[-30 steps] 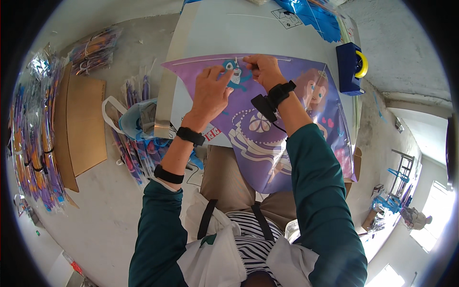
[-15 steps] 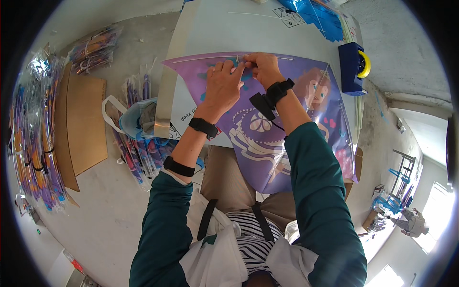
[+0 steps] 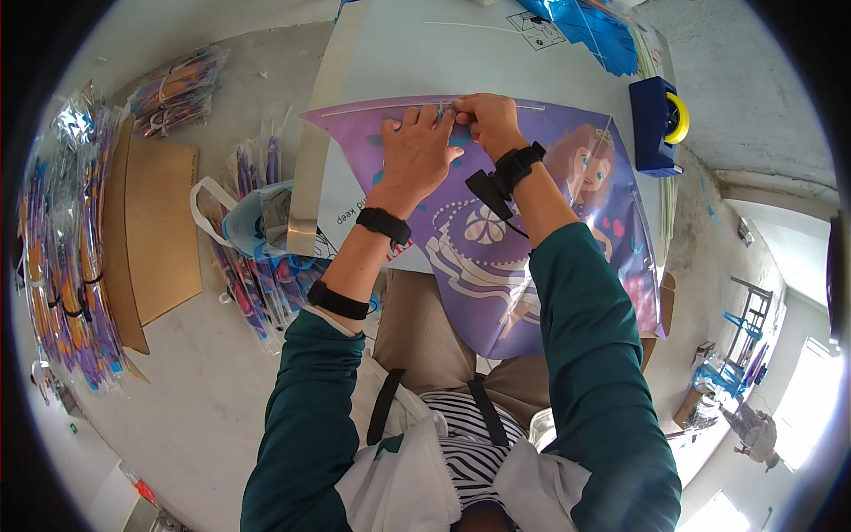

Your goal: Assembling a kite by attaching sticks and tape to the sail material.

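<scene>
A purple kite-like sheet (image 3: 487,293) printed with a cartoon princess lies over the white tabletop, its lower point hanging past the near edge above my lap. Along its far edge runs a thin white rod (image 3: 355,109). My left hand (image 3: 413,160) rests on the sheet with its fingers spread, fingertips at the rod and thumb pointing right. Just to its right, my right hand (image 3: 490,120) has thumb and index finger pinched together at the rod's middle. A small pale bit shows between the two hands; what the right fingers hold is too small to name.
A blue tape dispenser (image 3: 650,133) with a yellow roll stands at the table's right edge. Blue shiny film (image 3: 589,31) lies at the far right. Left on the floor are bundled wrapped packs (image 3: 66,248), a cardboard box (image 3: 160,230) and a light-blue bag (image 3: 253,222). A person (image 3: 758,434) is in the right background.
My left thumb has moved away from the rod and its fingers have spread out. My right hand stays pinched at nearly the same spot. The background person has shifted.
</scene>
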`<state>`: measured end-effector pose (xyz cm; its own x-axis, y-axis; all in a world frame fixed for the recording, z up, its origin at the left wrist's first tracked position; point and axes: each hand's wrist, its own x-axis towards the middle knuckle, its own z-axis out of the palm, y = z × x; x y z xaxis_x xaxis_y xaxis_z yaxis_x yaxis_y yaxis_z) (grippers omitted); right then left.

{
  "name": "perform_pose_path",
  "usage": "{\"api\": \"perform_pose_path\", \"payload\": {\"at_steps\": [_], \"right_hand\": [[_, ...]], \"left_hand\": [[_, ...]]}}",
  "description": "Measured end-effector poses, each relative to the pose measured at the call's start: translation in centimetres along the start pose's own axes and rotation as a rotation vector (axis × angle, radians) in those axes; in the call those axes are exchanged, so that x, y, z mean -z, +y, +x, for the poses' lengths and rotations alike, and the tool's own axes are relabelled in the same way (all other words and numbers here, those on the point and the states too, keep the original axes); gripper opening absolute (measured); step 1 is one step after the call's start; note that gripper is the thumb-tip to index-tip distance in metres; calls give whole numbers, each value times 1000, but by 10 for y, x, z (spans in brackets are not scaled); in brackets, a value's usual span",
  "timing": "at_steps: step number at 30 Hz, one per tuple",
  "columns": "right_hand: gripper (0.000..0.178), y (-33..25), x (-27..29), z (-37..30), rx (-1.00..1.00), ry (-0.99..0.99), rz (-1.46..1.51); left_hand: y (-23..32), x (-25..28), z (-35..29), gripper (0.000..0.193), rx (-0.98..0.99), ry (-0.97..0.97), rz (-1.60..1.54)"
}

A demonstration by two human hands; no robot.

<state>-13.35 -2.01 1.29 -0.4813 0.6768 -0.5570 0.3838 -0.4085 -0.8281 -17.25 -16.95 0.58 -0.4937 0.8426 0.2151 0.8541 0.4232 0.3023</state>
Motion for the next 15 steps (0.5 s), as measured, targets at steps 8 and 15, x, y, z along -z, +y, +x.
{"api": "perform_pose_path", "payload": {"at_steps": [8, 15], "right_hand": [[16, 2, 2, 0, 192, 13, -183], [22, 14, 10, -21, 791, 203, -840]], "left_hand": [[2, 0, 0, 52, 9, 8, 13], [3, 0, -1, 58, 7, 5, 14]]}}
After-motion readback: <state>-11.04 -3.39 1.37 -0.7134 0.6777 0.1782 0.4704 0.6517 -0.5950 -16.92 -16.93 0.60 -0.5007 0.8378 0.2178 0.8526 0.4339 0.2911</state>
